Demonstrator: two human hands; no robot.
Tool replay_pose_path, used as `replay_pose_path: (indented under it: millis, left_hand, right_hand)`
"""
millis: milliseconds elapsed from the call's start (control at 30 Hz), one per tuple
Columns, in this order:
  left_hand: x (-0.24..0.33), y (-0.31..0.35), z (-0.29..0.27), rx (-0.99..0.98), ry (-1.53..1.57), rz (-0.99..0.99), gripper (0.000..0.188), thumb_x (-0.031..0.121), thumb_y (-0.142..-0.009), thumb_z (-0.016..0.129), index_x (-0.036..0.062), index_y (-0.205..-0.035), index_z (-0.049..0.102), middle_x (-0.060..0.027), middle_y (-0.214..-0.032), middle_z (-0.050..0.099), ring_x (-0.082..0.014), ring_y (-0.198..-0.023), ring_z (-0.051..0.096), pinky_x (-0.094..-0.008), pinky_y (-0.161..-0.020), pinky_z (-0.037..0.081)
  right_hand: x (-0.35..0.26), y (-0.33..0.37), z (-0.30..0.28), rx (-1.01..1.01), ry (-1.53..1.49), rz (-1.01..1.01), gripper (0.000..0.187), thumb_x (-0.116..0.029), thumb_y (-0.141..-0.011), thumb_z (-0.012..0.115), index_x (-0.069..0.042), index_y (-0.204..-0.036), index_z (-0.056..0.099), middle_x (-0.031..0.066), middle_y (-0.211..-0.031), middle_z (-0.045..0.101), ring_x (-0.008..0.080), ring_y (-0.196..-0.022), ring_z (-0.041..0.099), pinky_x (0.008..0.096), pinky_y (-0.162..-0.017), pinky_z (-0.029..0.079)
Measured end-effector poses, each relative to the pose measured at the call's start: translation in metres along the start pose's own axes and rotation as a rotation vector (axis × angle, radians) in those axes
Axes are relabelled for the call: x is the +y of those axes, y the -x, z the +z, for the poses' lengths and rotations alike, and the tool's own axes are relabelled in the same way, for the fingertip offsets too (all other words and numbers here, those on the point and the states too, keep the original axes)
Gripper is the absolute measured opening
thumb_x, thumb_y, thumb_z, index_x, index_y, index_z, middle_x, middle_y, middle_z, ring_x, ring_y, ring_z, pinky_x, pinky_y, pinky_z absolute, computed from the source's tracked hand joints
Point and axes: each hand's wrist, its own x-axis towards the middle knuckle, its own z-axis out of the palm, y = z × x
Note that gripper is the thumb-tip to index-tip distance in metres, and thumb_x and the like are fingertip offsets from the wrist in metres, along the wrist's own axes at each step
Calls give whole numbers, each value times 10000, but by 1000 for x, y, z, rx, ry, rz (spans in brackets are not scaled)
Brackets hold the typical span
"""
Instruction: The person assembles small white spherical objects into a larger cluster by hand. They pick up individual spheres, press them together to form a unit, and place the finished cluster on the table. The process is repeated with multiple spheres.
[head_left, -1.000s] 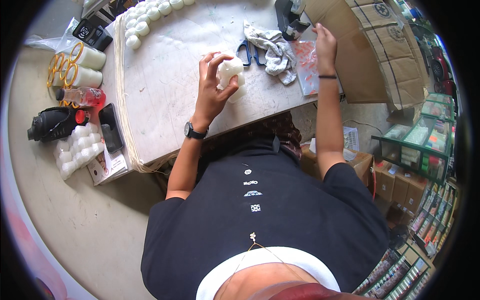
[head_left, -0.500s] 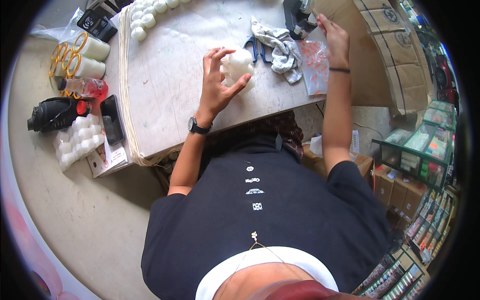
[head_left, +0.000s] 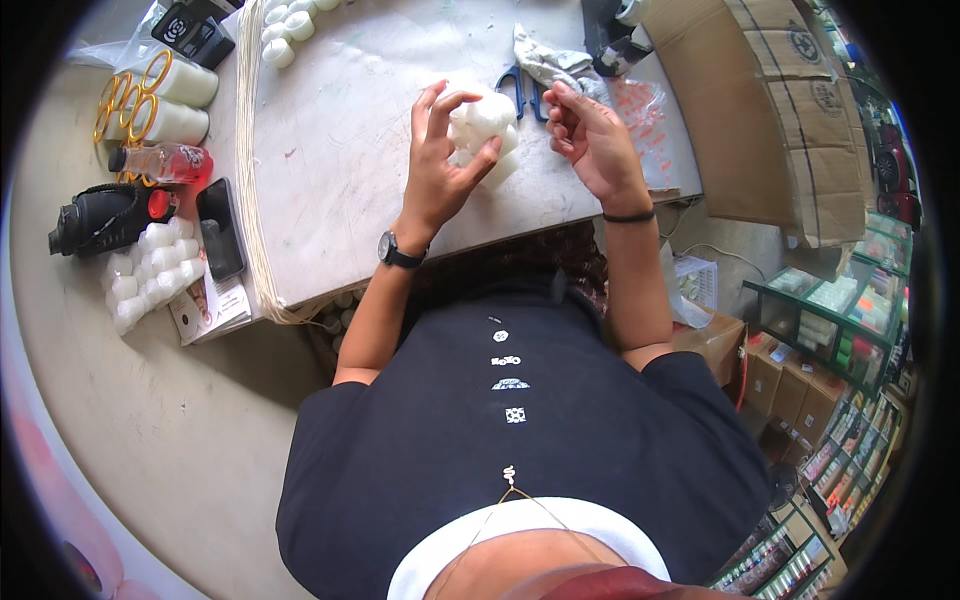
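Note:
My left hand (head_left: 440,165), with a black watch on its wrist, is curled around a bundle of small round white candles (head_left: 487,120) on the table. Its thumb and fingers press the bundle from both sides, and clear wrap seems to cover it. Just right of the bundle, my right hand (head_left: 597,145) is raised with thumb and forefinger pinched together. Whatever lies in that pinch is too small to make out. Behind the right hand are blue-handled scissors (head_left: 512,88) and a crumpled grey-white cloth (head_left: 555,65).
A black tape dispenser (head_left: 612,45) and an orange-printed plastic bag (head_left: 645,115) lie at the right, beside a cardboard box (head_left: 740,90). Loose white candles (head_left: 278,52) stand far left. Along the left edge are a cord bundle (head_left: 250,170), phone (head_left: 220,230), bottle (head_left: 180,164) and wrapped candles (head_left: 150,275).
My right hand has come from beside the tape dispenser leftward and nearer, close to the bundle. My left hand keeps its hold. The view has shifted slightly.

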Motion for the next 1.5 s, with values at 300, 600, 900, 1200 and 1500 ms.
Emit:
replay_pose_path:
  millis: [300, 600, 900, 1200, 1500]
  left_hand:
    - [-2, 0, 1, -9, -192, 190, 642, 210, -866, 791, 173, -1413, 457, -170, -1502, 337, -349, -1359, 432, -438, -914, 584]
    - [7, 0, 0, -64, -124, 167, 526, 240, -850, 797, 240, -1336, 596, -217, -1431, 426, -374, -1289, 505, -455, -980, 489]
    - [20, -8, -12, -175, -178, 55, 486, 216, -839, 809, 207, -1287, 620, -178, -1376, 393, -345, -1289, 503, -390, -778, 648]
    - [2, -10, -10, -76, -150, 163, 609, 329, -840, 806, 266, -1384, 541, -214, -1331, 430, -227, -863, 622, -348, -692, 520]
    - [8, -11, -10, -120, -127, 84, 440, 302, -871, 769, 270, -1291, 643, -143, -1334, 556, -243, -1200, 495, -329, -648, 496]
  right_hand:
    - [15, 23, 22, -88, 160, 9, 284, -332, -947, 709, -56, -884, 734, -51, -735, 632, -1, -622, 495, 146, -571, 361]
    - [23, 20, 15, -109, 179, 64, 274, -324, -946, 709, -55, -897, 730, -46, -745, 642, -2, -620, 491, 157, -565, 353]
    - [23, 30, 12, -156, 216, 21, 279, -304, -951, 708, -44, -1043, 752, -48, -802, 650, -1, -677, 480, 157, -610, 357]
    - [26, 30, 9, -122, 250, 23, 304, -320, -919, 749, -41, -1039, 746, -52, -841, 661, -2, -708, 478, 161, -650, 366]
    - [42, 26, 18, -52, 205, -188, 413, -208, -895, 790, -95, -954, 398, 49, -826, 677, 66, -747, 570, 209, -693, 451]
